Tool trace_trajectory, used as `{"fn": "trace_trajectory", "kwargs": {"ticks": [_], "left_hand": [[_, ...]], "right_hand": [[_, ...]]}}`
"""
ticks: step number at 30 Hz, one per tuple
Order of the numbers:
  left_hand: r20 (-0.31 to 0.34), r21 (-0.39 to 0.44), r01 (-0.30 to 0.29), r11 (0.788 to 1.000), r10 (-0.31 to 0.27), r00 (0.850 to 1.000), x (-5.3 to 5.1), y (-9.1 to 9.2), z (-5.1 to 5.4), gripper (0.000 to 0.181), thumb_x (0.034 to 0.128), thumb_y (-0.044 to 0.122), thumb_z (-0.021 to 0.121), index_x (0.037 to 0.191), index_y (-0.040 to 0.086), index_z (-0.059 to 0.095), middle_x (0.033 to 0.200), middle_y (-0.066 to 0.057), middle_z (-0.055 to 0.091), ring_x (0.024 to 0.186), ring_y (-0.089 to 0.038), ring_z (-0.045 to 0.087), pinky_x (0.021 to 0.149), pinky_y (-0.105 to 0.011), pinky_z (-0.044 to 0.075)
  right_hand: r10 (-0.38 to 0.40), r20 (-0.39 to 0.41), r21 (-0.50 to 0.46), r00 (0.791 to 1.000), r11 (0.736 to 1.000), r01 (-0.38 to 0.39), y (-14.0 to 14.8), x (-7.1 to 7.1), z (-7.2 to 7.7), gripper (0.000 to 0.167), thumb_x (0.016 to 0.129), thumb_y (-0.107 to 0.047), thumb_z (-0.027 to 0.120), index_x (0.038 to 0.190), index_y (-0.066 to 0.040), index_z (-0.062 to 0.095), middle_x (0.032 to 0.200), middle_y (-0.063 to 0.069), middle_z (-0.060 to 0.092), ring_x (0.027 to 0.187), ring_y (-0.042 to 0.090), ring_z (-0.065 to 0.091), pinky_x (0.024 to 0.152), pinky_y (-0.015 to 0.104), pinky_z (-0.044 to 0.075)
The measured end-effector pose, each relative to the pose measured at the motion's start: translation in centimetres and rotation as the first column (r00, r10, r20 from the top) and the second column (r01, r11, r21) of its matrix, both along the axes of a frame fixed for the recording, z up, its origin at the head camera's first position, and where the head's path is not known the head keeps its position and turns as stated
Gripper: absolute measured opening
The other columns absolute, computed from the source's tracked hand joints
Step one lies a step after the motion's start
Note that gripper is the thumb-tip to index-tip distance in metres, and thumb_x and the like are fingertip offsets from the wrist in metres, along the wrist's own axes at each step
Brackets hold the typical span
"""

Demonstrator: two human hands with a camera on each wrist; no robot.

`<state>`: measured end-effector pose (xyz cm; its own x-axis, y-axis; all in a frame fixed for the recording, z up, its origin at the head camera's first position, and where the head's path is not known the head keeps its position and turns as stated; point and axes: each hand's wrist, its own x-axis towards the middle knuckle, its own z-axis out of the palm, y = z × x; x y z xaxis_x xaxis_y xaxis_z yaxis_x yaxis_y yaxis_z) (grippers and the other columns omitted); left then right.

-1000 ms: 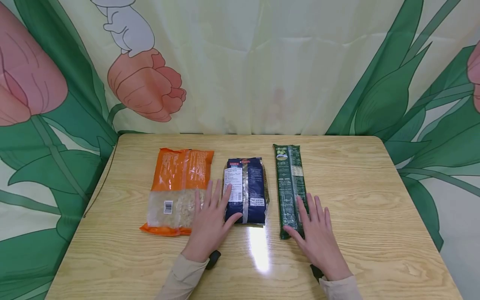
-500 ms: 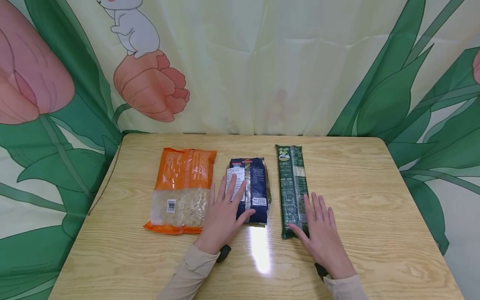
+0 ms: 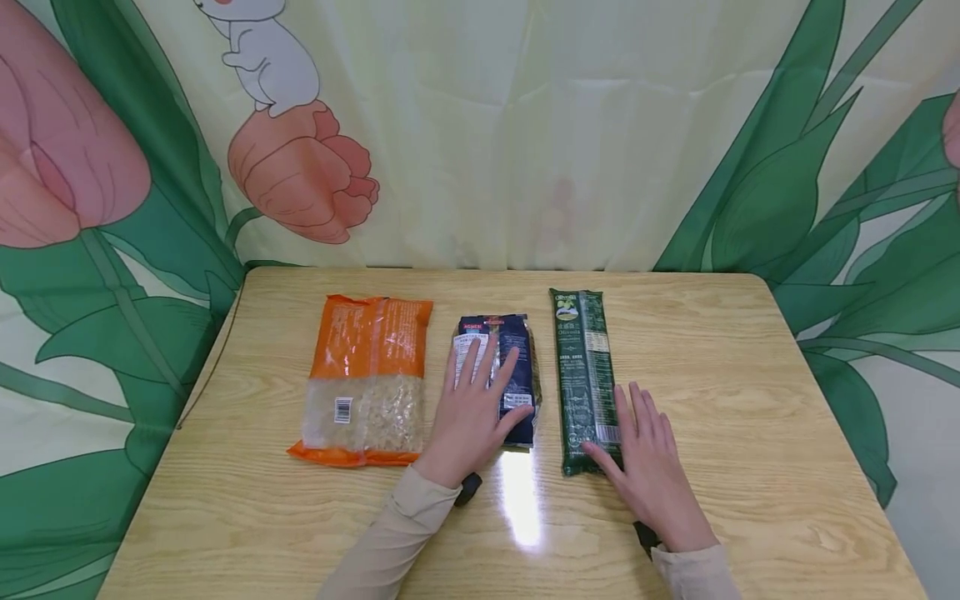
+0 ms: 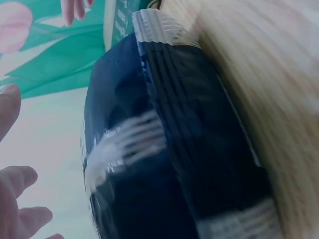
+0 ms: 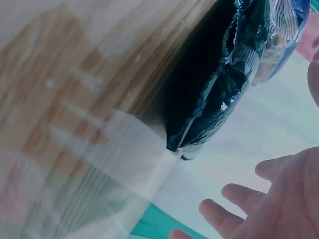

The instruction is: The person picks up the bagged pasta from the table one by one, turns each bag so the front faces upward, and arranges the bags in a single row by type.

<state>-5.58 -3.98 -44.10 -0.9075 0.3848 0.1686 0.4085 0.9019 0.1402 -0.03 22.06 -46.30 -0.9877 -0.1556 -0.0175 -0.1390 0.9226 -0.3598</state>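
In the head view my left hand [image 3: 465, 425] is spread over the lower part of a navy bag [image 3: 517, 335] with a white label. The left wrist view shows that bag [image 4: 134, 89] close up, with a gap between it and the visible fingertips. My right hand [image 3: 658, 475], fingers extended, hovers at the lower right of a long, narrow green packet [image 3: 576, 375]. In the right wrist view its fingers are apart from the packet [image 5: 219, 94]. Neither hand grips anything.
Left of the navy bag lies a larger orange bag [image 3: 375, 337] whose see-through lower part shows pale flakes. All three packages rest on a wooden table [image 3: 750, 433]. A curtain [image 3: 585, 150] printed with flowers hangs behind its far edge.
My left hand has moved right, from between the orange and navy bags to over the navy bag. The right hand has shifted slightly right. All packages stay put; the head view has panned a little.
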Motion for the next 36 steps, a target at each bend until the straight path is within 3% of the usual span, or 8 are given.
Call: {"fn": "trace_trajectory", "kwargs": {"ticks": [8, 15, 19, 26, 33, 36], "left_hand": [[0.024, 0.017, 0.015, 1.0, -0.016, 1.0, -1.0, 1.7, 0.6, 0.076, 0.0979, 0.065, 0.041, 0.159, 0.023, 0.022, 0.166, -0.01, 0.016, 0.153, -0.032, 0.014, 0.123, -0.056, 0.011], [-0.023, 0.025, 0.044, 0.999, -0.043, 0.999, -2.0, 3.1, 1.0, 0.075, 0.0982, 0.064, 0.042, 0.158, 0.022, 0.026, 0.165, -0.011, 0.021, 0.151, -0.033, 0.02, 0.123, -0.055, 0.017], [-0.046, 0.03, 0.065, 0.997, -0.064, 0.997, -2.6, 3.7, 1.2, 0.074, 0.0989, 0.062, 0.042, 0.158, 0.02, 0.028, 0.164, -0.013, 0.023, 0.15, -0.033, 0.023, 0.122, -0.054, 0.021], [-0.008, -0.05, 0.086, 0.995, -0.086, 0.996, -3.9, 4.6, 1.6, 0.069, 0.1018, 0.059, 0.036, 0.159, 0.025, 0.022, 0.164, -0.011, 0.023, 0.151, -0.031, 0.022, 0.122, -0.052, 0.022], [-0.031, -0.007, 0.108, 0.994, -0.108, 0.994, -5.7, 5.8, 2.2, 0.067, 0.1023, 0.057, 0.038, 0.158, 0.023, 0.026, 0.161, -0.012, 0.03, 0.147, -0.03, 0.031, 0.121, -0.048, 0.026], [-0.013, 0.006, 0.111, 0.994, -0.111, 0.994, -6.3, 6.1, 2.6, 0.066, 0.1027, 0.056, 0.038, 0.158, 0.021, 0.028, 0.16, -0.013, 0.032, 0.146, -0.029, 0.033, 0.121, -0.047, 0.028]], "right_hand": [[0.0, -0.028, -0.01, 1.0, 1.0, 0.0, 0.4, 0.0, -0.2, 0.092, 0.097, -0.056, 0.053, 0.16, -0.009, 0.005, 0.163, 0.026, 0.01, 0.148, 0.046, 0.012, 0.115, 0.066, 0.016], [0.011, -0.058, -0.028, 0.998, 1.0, -0.013, 0.9, 0.1, -0.3, 0.09, 0.098, -0.053, 0.055, 0.159, -0.004, 0.01, 0.161, 0.028, 0.012, 0.147, 0.048, 0.014, 0.114, 0.067, 0.018], [0.009, -0.032, -0.069, 0.999, 0.998, -0.011, 1.1, 0.2, -0.4, 0.089, 0.099, -0.051, 0.054, 0.159, -0.006, 0.008, 0.162, 0.027, 0.009, 0.147, 0.048, 0.014, 0.113, 0.068, 0.019], [-0.005, 0.042, -0.161, 0.999, 0.987, 0.012, 1.2, 0.1, -0.5, 0.086, 0.1, -0.048, 0.053, 0.16, -0.007, 0.006, 0.162, 0.026, 0.008, 0.145, 0.05, 0.016, 0.109, 0.071, 0.024], [-0.033, 0.059, -0.196, 0.998, 0.98, 0.044, 1.4, 0.0, -0.2, 0.083, 0.102, -0.045, 0.051, 0.157, 0.001, 0.009, 0.158, 0.03, 0.014, 0.142, 0.05, 0.018, 0.107, 0.072, 0.028], [-0.032, 0.065, -0.209, 0.997, 0.977, 0.045, 1.4, 0.0, -0.2, 0.082, 0.102, -0.044, 0.051, 0.157, 0.0, 0.009, 0.157, 0.03, 0.016, 0.142, 0.049, 0.02, 0.106, 0.072, 0.028]]}}
